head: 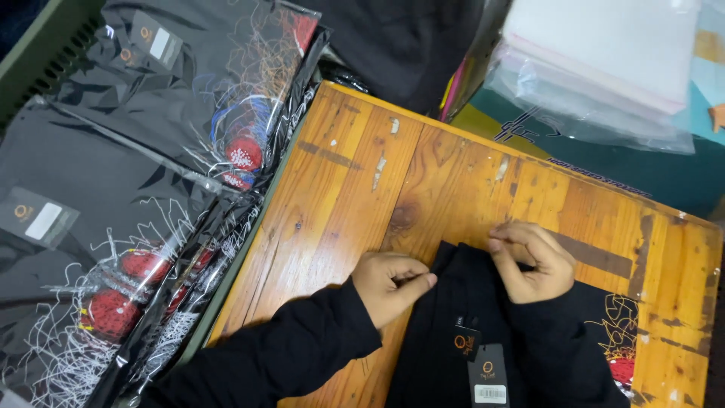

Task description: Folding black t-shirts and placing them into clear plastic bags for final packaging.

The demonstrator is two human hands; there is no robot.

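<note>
So we've got the wooden table (340,181) with a folded black shirt (461,317) lying near its front edge, long axis running from us toward the far edge, tags (483,363) on top at the near end. Off the table's left edge sit stacks of bagged shirts (113,189), and past the far right corner there's a pile of clear bags (596,68). Both our hands are at the shirt's far end, so neither is really nearer. Our left hand (389,283) is curled nearly closed, thumb pinching the left edge of the fabric. Our right hand (532,261) has its fingers bent in tight, pinching the top fold.
</note>
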